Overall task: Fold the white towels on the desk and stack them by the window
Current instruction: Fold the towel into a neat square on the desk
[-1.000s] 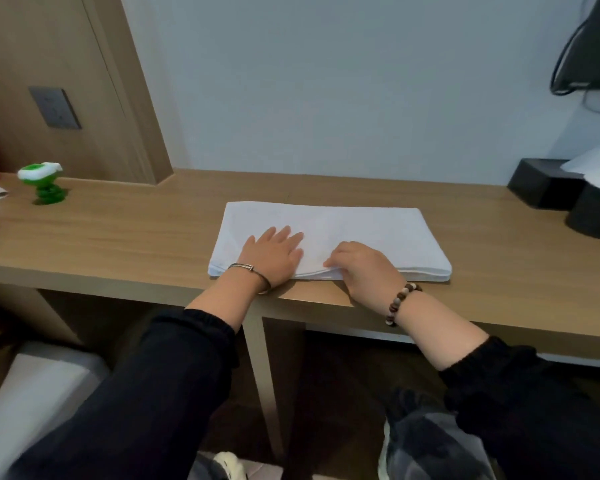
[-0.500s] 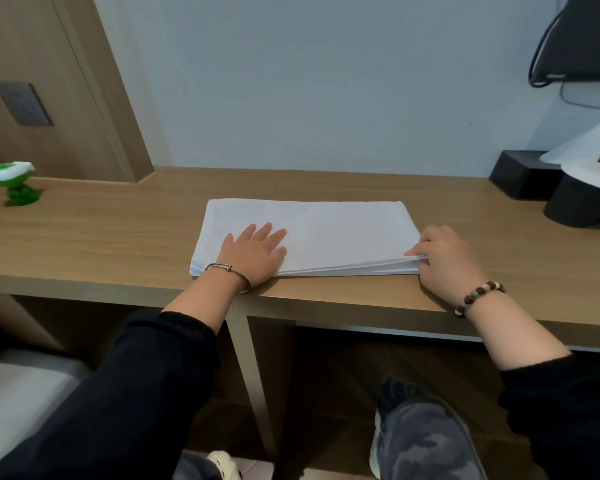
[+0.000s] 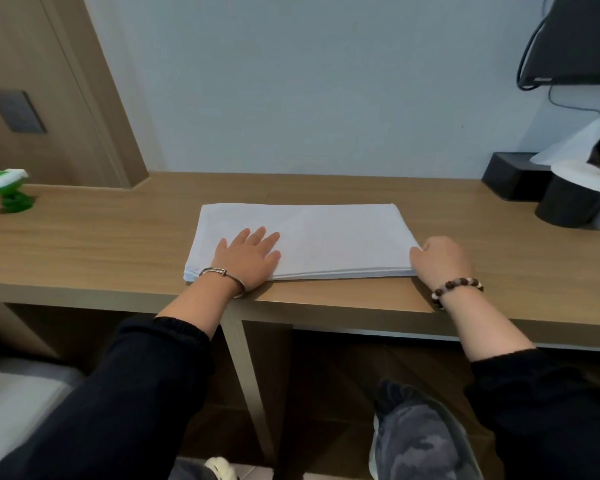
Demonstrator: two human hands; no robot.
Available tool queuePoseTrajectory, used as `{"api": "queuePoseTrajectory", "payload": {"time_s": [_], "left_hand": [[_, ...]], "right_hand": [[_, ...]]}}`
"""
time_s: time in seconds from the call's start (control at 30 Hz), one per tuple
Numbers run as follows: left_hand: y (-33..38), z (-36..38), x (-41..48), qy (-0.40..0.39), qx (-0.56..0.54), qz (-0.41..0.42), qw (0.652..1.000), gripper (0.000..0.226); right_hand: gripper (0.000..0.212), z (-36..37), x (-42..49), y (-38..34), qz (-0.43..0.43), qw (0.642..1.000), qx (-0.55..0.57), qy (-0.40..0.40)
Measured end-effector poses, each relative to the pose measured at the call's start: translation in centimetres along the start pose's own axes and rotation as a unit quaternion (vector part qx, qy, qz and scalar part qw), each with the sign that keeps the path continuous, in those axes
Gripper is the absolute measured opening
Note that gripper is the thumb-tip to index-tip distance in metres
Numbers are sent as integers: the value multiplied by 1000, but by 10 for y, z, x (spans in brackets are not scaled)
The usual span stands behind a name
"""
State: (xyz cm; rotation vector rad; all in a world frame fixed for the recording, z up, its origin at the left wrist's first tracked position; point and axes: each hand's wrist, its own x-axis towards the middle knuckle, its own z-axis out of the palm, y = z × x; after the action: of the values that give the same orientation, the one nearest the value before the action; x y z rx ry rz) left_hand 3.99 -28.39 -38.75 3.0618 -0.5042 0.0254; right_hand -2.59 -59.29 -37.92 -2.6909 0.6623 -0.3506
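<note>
Towel (image 3: 326,237) (one) under left hand (image 3: 248,258); right hand (image 3: 440,259) grips corner.

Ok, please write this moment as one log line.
stage: folding | towel: folded, on desk | left hand: flat on towel | right hand: grips right end

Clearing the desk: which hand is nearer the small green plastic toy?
Left. The left hand lies flat on the folded white towel, right of the small green plastic toy; the right hand grips the towel's right end, farther away.
</note>
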Motion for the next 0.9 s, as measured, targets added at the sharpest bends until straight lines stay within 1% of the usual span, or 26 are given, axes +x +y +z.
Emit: {"api": "queuePoseTrajectory", "payload": {"time_s": [0.03,0.1,0.13,0.2,0.23,0.3,0.33,0.4,0.5,0.57,0.6,0.67,0.7,0.73,0.77,0.8,0.83,0.87,0.9], "left_hand": [[0,0,0,-1,-2,0,1000,51],[-1,1,0,-1,-4,-3,1000,51],[0,1,1,-1,-3,-4,1000,51],[1,1,0,-4,-5,-5,1000,51],[1,0,0,-8,-9,-5,1000,51],[0,-3,0,-14,-26,-3,1000,49],[1,-6,-1,-14,-38,-6,999,48],[4,-12,-1,2,-47,-26,999,43],[11,-23,4,11,36,-92,995,38],[19,-26,10,-1,12,-131,991,40],[24,-24,13,-7,-13,-127,992,41],[34,-16,14,-21,-36,-89,995,46],[37,-10,13,-23,-39,-78,996,51],[39,-5,12,-20,-37,-75,996,56],[39,-1,11,-16,-32,-76,997,59],[37,1,12,-10,-26,-77,997,60],[36,4,12,-5,-20,-76,997,61],[35,4,12,-2,-14,-75,997,61],[35,5,13,0,-10,-73,997,60]], "right_hand": [[31,-1,-2,-3,3,1000,-19,-2],[19,-1,-5,-11,0,998,-57,11],[19,0,-6,-16,-14,997,-76,31],[38,2,-6,-31,-75,991,-92,64],[41,3,-7,-39,-123,987,-89,57],[36,7,-9,-55,-204,974,-100,-3],[33,9,-10,-60,-225,967,-113,-29],[29,9,-14,-66,-247,961,-111,-49],[26,6,-29,-74,-295,952,-42,-69],[26,7,-37,-81,-321,938,41,-120],[24,7,-38,-84,-318,929,100,-160],[25,2,-36,-85,-268,896,266,-234],[30,-1,-29,-80,-230,879,352,-226],[35,-4,-19,-72,-188,875,409,-176],[38,-7,-6,-61,-153,888,420,-110],[40,-11,8,-48,-130,910,389,-59],[41,-13,19,-35,-121,935,331,-46],[41,-14,28,-23,-126,953,262,-80],[37,-13,35,-14,-141,961,198,-134]]}}
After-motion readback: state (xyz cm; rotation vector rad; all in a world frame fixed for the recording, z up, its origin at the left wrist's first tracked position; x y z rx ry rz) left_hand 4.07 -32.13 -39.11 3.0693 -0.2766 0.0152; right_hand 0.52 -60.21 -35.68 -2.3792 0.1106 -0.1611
